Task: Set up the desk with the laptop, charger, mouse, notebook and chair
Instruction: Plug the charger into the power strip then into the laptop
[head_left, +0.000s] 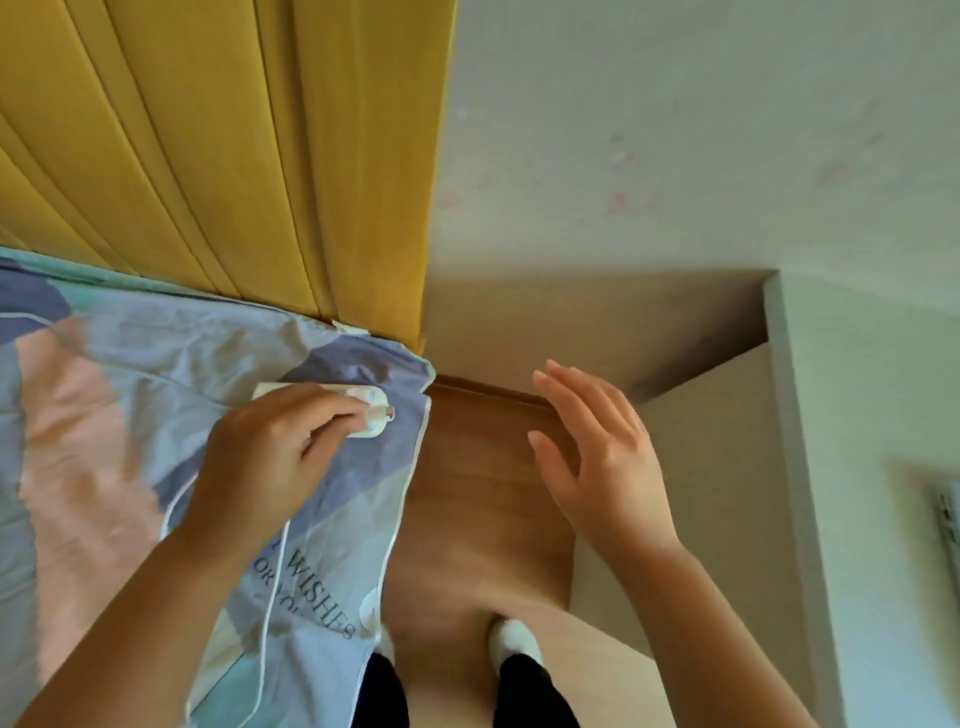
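Note:
A white charger plug (371, 413) lies at the corner of a bed, on a patterned sheet (130, 374). My left hand (265, 457) is closed around the plug, fingertips pinching its body. A thin white cable (270, 597) runs from under that hand down along the sheet toward the bottom edge. My right hand (597, 457) hovers over the wooden floor (467, 493) to the right of the bed, fingers spread, holding nothing. Laptop, mouse, notebook and chair are out of view.
A mustard padded headboard (208, 145) rises behind the bed. A pale wall (675, 130) stands beyond the floor strip. A light grey desk or cabinet side (789, 415) closes the right. My feet in white socks (511, 642) stand on the floor.

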